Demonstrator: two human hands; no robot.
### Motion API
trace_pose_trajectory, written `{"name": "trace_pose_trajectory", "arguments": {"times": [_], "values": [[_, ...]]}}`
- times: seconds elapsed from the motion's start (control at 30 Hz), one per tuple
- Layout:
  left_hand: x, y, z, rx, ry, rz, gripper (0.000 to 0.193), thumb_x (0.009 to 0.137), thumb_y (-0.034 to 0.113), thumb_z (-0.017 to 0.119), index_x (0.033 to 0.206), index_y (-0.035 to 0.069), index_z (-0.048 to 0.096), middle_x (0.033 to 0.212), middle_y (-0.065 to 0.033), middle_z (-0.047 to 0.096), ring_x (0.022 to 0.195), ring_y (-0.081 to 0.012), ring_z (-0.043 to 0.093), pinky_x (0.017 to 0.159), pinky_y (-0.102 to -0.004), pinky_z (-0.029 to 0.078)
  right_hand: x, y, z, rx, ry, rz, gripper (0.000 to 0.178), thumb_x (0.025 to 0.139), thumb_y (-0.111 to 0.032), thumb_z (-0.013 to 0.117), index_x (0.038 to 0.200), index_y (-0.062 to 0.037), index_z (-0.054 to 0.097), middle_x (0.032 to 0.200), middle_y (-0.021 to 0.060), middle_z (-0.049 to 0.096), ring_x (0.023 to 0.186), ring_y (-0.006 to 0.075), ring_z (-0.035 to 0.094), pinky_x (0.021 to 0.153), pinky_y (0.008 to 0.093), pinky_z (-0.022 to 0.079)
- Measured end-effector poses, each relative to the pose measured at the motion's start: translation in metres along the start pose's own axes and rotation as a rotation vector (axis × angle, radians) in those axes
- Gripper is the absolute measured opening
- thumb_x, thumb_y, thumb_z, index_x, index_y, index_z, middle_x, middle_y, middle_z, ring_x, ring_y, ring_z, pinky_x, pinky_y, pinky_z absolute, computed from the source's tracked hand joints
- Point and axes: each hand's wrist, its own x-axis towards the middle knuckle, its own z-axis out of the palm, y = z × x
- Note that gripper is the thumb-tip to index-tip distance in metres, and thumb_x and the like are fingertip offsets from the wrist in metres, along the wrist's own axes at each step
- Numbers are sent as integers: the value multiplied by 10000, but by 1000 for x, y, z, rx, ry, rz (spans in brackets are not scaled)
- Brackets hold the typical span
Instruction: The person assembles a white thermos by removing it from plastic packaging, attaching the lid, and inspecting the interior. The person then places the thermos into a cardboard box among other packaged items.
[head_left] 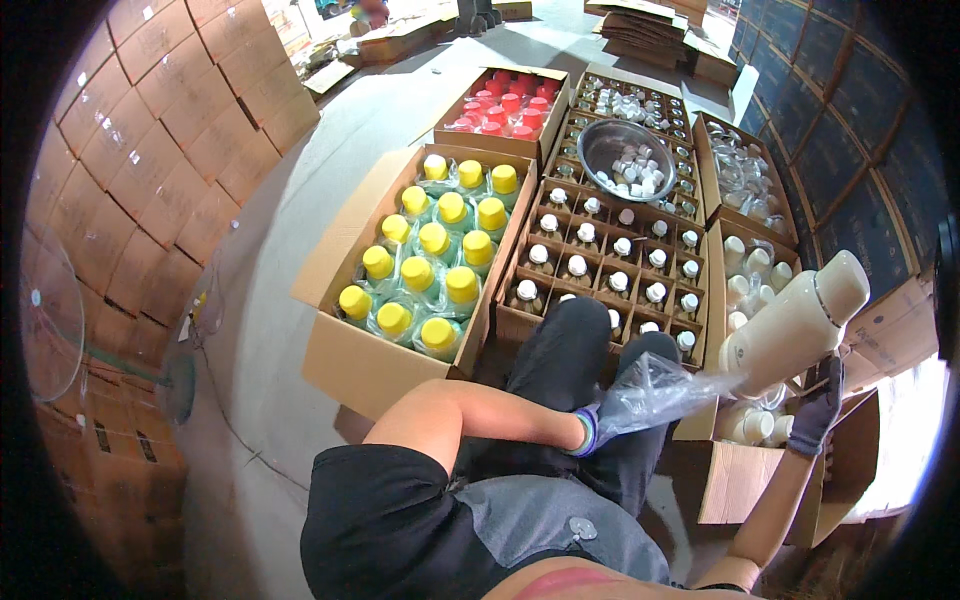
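Note:
A large cream vacuum flask (790,330) lies tilted over the right-hand carton, its rounded lid up and to the right. My right hand (820,405), in a dark glove, is closed on it from the near side. Clear plastic bag (655,395) film stretches from the flask's lower end across my knee. My left hand (602,422) is bunched in that film; a purple and teal glove cuff shows, while the film blurs the fingers. Under the flask, an open carton (712,340) holds several white-capped flasks, some wrapped in plastic.
To the left is an open carton (320,345) of yellow-capped bottles (433,238). Divided cartons (515,315) hold white-topped bottles; a metal bowl (588,150) of white caps rests on them. Behind are red-capped containers (510,105). Stacked boxes (160,130) and a fan (50,320) stand left.

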Motion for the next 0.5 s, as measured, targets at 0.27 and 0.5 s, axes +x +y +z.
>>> {"name": "trace_pose_trajectory", "arguments": {"times": [0.27, 0.5], "values": [[-102, -170, -116, -1887, -41, 238, 893, 809, 395, 769, 1499, -7, 370, 1382, -260, 508, 1260, -342, 535, 1046, -461, 433, -42, -24, 114, -308, -282, -39, 488, 1030, -264, 552, 1439, -2, 503, 1389, 93, 583, 1289, 193, 525, 1104, 347, 391], [-137, -272, -115, -2139, 798, -833, 1019, 853, 422, 787, 1577, 25, 191, 1499, -185, 404, 1362, -277, 436, 1127, -374, 364, -90, -37, 245, -1026, -778, -743, 311, 738, -159, 836, 852, -7, 590, 1265, 244, 623, 1165, 441, 604, 984, 502, 491]]}}
